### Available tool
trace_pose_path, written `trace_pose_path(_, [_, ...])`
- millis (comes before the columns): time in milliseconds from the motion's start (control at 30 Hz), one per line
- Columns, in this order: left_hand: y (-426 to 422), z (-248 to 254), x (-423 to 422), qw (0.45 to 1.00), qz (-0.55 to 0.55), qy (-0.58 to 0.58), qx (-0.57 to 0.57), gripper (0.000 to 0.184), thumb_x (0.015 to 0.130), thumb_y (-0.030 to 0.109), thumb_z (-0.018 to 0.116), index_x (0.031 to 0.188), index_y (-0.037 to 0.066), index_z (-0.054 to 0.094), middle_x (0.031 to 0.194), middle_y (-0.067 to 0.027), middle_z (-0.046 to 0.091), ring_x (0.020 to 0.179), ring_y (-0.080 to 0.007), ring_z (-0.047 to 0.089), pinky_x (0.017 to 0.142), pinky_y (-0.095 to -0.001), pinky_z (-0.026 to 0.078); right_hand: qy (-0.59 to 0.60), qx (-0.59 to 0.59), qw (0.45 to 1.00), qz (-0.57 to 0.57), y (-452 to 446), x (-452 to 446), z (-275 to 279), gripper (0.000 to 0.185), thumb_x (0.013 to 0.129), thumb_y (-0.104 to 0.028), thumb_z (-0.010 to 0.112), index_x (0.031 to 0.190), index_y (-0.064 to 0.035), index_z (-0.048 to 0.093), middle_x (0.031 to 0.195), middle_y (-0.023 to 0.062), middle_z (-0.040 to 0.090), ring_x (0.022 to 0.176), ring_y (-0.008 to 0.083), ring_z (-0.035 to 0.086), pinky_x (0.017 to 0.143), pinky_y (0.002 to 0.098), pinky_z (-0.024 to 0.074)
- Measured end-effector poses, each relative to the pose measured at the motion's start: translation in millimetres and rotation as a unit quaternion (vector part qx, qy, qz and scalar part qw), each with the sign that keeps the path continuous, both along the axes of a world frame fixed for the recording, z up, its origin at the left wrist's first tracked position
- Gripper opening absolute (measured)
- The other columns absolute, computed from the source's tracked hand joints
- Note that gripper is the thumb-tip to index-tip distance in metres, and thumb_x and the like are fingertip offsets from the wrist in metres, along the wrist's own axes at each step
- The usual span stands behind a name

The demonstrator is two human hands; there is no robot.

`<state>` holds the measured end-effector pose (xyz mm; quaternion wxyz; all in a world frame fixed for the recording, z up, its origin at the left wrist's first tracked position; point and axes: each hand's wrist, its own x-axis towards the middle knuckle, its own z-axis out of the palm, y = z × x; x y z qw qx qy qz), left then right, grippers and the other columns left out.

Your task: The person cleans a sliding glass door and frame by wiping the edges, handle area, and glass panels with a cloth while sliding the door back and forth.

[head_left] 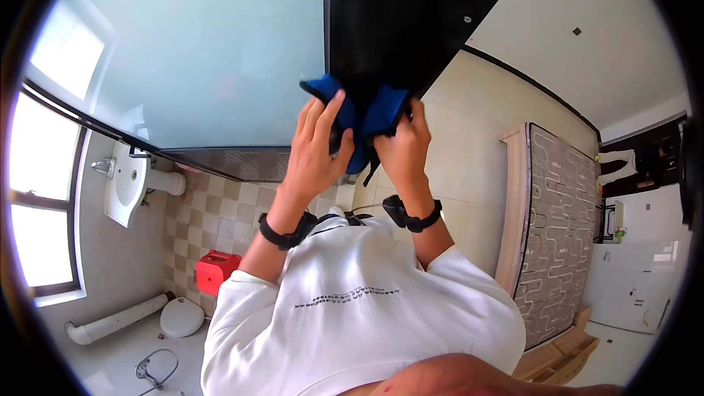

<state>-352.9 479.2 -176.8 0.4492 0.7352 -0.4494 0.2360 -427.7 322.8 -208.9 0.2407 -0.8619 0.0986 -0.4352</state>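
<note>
A blue cloth (pixel 382 111) with black edging is bunched between my two hands, in front of a dark panel. My left hand (pixel 317 148) grips its left part, fingers fairly straight and the thumb toward the middle. On the other side my right hand (pixel 405 148) is closed round the right part, its fingertips partly hidden by the fabric. A black strap end hangs below the cloth. What kind of cloth item it is I cannot make out. Each wrist wears a black band.
Frosted glass (pixel 213 51) and the black panel (pixel 400 22) stand just ahead. At left are a washbasin (pixel 126 183), a red stool (pixel 216 271) and a toilet lid (pixel 182 317). A bed with a patterned mattress (pixel 557 235) lies at right.
</note>
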Motion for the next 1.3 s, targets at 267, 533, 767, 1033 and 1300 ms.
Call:
trace_pose_path(267, [4,-23,0,0.987,0.016,0.129,-0.095,0.044,0.085,-0.015,0.055,0.126,0.000,0.063,0.119,-0.0188,0.066,0.100,-0.0240,0.066,0.086,-0.0325,0.054,-0.071,-0.065,0.995,0.014,-10,-1,48,0.040,0.066,0.005,0.069,0.105,0.0013,0.067,0.102,0.0214,0.060,0.090,0.0417,0.062,0.077,0.0436,0.0530])
trace_pose_path(533, [-10,-20,2,0.974,-0.050,0.126,-0.182,0.054,0.079,-0.015,0.067,0.128,0.004,0.058,0.124,-0.0124,0.050,0.107,-0.0217,0.059,0.089,-0.0312,0.056,-0.196,-0.108,0.974,-0.031,-18,14,72,0.028,0.081,-0.006,0.074,0.108,-0.0021,0.067,0.095,0.0150,0.069,0.081,0.0334,0.068,0.075,0.0350,0.0551])
trace_pose_path(767, [-14,-78,12,0.966,0.017,0.241,-0.090,0.038,0.075,-0.013,0.070,0.109,0.001,0.059,0.107,-0.0104,0.055,0.093,-0.0213,0.062,0.081,-0.0308,0.059,-0.099,-0.055,0.993,-0.009,-20,8,-23,0.023,0.079,-0.006,0.075,0.101,-0.0038,0.068,0.089,0.0146,0.069,0.075,0.0327,0.067,0.070,0.0343,0.0558])
trace_pose_path(1033, [-38,-13,11,0.949,-0.017,0.103,-0.299,0.021,0.087,0.001,0.069,0.105,-0.002,0.059,0.111,-0.0164,0.063,0.091,-0.0195,0.063,0.082,-0.0302,0.053,-0.237,-0.209,0.946,-0.070,-31,25,85,0.040,0.081,-0.015,0.078,0.117,-0.0012,0.066,0.116,0.0161,0.064,0.101,0.0364,0.054,0.090,0.0433,0.0449])
trace_pose_path(1300, [-6,-40,-4,0.931,-0.043,0.240,-0.272,0.026,0.104,0.020,0.043,0.118,0.000,0.050,0.112,-0.0083,0.056,0.101,-0.0132,0.049,0.092,-0.0283,0.041,-0.208,-0.245,0.942,-0.097,-29,33,57,0.048,0.075,-0.012,0.080,0.119,-0.0004,0.066,0.111,0.0151,0.058,0.099,0.0326,0.056,0.087,0.0400,0.0470])
